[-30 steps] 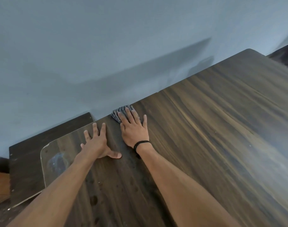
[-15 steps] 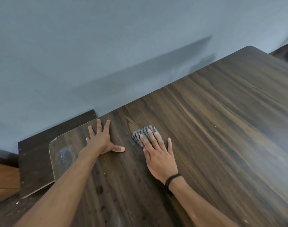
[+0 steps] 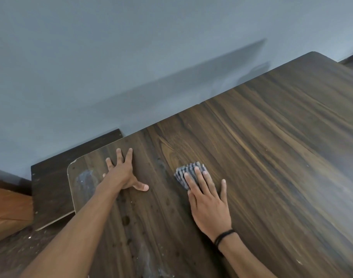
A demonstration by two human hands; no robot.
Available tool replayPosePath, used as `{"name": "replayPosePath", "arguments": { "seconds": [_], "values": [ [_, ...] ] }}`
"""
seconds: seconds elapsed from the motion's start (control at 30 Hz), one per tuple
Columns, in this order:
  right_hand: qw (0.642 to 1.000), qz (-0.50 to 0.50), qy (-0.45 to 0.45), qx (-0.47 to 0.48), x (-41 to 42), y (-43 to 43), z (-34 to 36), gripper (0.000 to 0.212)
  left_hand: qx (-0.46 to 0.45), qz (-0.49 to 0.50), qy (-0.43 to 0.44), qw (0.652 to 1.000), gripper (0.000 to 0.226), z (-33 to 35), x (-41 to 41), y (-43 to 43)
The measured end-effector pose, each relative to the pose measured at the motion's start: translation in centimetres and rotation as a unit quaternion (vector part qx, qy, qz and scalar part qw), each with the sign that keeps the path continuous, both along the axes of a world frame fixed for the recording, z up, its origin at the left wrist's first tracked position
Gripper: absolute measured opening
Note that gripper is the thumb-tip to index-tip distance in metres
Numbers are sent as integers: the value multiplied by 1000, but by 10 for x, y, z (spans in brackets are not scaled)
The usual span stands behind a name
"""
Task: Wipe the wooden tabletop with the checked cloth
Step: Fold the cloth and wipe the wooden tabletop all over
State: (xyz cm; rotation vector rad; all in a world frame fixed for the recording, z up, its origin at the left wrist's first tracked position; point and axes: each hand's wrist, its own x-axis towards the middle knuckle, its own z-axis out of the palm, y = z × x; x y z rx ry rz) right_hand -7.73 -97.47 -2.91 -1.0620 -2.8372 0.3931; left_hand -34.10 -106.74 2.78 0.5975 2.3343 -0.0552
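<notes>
The dark wooden tabletop point(image 3: 272, 149) fills the right and middle of the view, with its far edge against a wall. A small folded grey checked cloth point(image 3: 186, 172) lies flat on it, left of the middle. My right hand point(image 3: 208, 203), a black band at its wrist, presses flat on the cloth's near part, so only the far end of the cloth shows past the fingertips. My left hand point(image 3: 122, 174) rests palm down on the bare wood near the table's left corner, fingers spread, holding nothing. Dark spots and a pale smear mark the wood near that corner.
A grey-blue wall point(image 3: 131, 67) rises right behind the table's far edge. A lower dark board point(image 3: 51, 189) juts out past the table's rounded left corner. Orange-brown wood point(image 3: 9, 211) shows at the far left.
My right hand has slid the cloth from the far edge by the wall toward me and to the right. The left hand has stayed planted near the left corner.
</notes>
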Motion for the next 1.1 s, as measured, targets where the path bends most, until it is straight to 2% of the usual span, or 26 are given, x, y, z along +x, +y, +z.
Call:
{"name": "replayPosePath", "arguments": {
  "seconds": [0.07, 0.17, 0.23, 0.33, 0.47, 0.6, 0.77, 0.93, 1.03, 1.1],
  "values": [
    [1000, 9, 2, -20, -16, -14, 3, 52, 3, -1, 3, 1000, 145, 1, 3, 0],
    [996, 89, 5, -5, -8, -25, 2, 52, 8, -1, 12, 1000, 144, 3, 6, -1],
    [997, 79, -4, -2, -17, -6, 4, 52, 13, 0, 11, 1000, 143, 5, 7, -1],
    [999, 39, 4, -35, -78, 11, 6, 51, 16, 3, 7, 1000, 143, 6, 6, -2],
    [992, 119, -5, -30, -99, 2, 3, 51, 20, 1, 20, 1000, 145, 3, 9, -7],
    [996, 60, -9, -62, -148, 33, 13, 51, 21, 2, 13, 1000, 145, 2, 5, -4],
    [992, 110, -26, -57, -171, 34, 10, 53, 17, -2, 23, 1000, 146, -3, 6, -5],
    [992, 71, -39, -99, -214, 50, 20, 54, 17, 0, 13, 1000, 147, -3, 4, -3],
    [990, 126, -26, -63, -202, 32, 14, 53, 17, -1, 15, 1000, 147, -3, 5, -4],
    [992, 115, -16, -54, -173, 30, 10, 52, 23, 2, 13, 1000, 147, -3, 5, -5]
  ]
}}
